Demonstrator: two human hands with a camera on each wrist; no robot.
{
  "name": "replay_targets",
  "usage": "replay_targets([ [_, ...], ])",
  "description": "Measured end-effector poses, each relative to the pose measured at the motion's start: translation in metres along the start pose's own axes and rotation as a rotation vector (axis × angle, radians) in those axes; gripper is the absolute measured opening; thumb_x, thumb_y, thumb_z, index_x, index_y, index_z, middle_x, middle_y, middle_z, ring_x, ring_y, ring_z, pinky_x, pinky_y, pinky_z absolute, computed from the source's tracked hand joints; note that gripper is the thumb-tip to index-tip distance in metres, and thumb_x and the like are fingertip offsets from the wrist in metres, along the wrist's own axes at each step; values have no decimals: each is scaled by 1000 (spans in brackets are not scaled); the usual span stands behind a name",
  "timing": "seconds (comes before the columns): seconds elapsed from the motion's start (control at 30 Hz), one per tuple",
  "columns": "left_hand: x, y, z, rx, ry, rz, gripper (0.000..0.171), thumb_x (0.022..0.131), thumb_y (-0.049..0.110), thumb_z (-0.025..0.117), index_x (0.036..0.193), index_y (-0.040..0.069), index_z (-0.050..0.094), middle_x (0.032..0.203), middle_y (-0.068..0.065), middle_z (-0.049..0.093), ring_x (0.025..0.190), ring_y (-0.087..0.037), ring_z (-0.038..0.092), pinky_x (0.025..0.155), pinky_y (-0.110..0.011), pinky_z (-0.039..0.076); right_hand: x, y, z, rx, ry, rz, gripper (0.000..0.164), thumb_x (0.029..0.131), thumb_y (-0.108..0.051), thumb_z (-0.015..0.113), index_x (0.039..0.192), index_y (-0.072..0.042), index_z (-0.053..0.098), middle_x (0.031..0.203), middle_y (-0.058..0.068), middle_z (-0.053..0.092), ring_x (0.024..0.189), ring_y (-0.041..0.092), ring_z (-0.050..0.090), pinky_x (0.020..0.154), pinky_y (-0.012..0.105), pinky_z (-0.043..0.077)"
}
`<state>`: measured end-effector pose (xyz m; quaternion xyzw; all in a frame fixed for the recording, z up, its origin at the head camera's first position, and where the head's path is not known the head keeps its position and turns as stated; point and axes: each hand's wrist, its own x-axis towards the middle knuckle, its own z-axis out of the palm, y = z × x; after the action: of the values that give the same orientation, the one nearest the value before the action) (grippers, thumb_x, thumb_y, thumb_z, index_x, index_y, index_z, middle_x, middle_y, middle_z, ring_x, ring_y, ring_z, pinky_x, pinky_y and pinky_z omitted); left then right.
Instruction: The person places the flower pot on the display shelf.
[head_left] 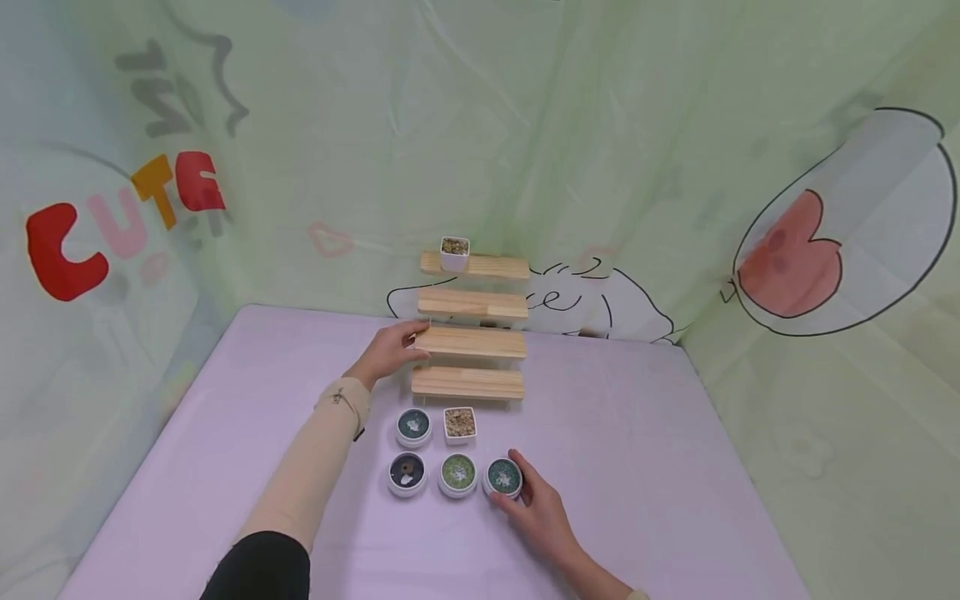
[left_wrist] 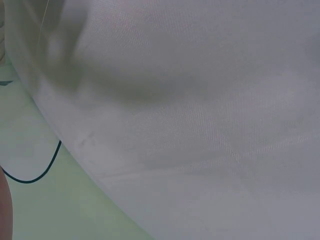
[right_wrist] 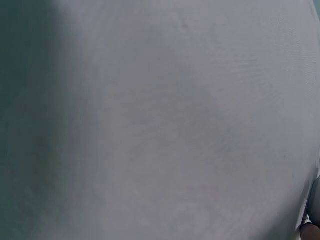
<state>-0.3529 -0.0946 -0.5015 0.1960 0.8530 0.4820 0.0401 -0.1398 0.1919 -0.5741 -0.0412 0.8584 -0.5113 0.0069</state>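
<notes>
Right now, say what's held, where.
Right hand: round white pot with dark green top, by its right side. Left hand: tiered wooden shelf, by the left end of its second-lowest board.

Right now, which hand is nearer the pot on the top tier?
Left. The left hand grips the wooden stand, two tiers below the pot; the right hand holds a round container on the table, farther off.

1 black left sleeve [head_left: 262, 568], 1 beige left wrist cuff [head_left: 356, 398] with dark markings [head_left: 337, 397]

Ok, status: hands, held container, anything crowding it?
Left hand at wooden rack, left end. Right hand grips rightmost round container, upright. Lighter-green container close beside it.
</notes>
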Motion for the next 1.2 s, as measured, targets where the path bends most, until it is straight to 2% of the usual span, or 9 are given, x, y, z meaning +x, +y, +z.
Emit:
replay_targets([
  [0.27, 1, 0, -1, 18, 0, 4, 62, 85, 8, 76, 139, -5, 49, 144, -22, 47, 132, -33, 46, 111, -32, 43, 0, 1, 2, 45, 36, 24, 78, 80, -22, 82, 144, 1, 44, 145, 19, 47, 133, 30, 45, 107, 28, 42],
  [0.5, 1, -1, -1, 25, 0, 4, 62, 85, 8, 76, 139, -5, 50, 144, -21, 47, 131, -33, 48, 110, -33, 44, 11, -8, -2, 19, 83, -13, 72, 80, -16, 82, 142, 2, 48, 143, 18, 50, 131, 30, 48, 104, 29, 45],
  [0.83, 2, -3, 0, 25, 5, 0, 61, 85, 8, 76, 139, -5, 50, 144, -21, 47, 132, -33, 47, 110, -33, 44, 43, -37, -19, 53, 131, -28, 74, 83, -16, 79, 145, 0, 43, 149, 14, 44, 135, 25, 43, 106, 23, 41],
  [1.2, 1, 1, -1, 39, -6, -28, 62, 86, 9, 76, 140, -4, 49, 146, -21, 45, 133, -33, 45, 111, -33, 43, 87, -70, -41, 62, 176, 16, 76, 87, -22, 76, 149, -1, 38, 152, 13, 40, 136, 24, 44, 105, 23, 44],
])
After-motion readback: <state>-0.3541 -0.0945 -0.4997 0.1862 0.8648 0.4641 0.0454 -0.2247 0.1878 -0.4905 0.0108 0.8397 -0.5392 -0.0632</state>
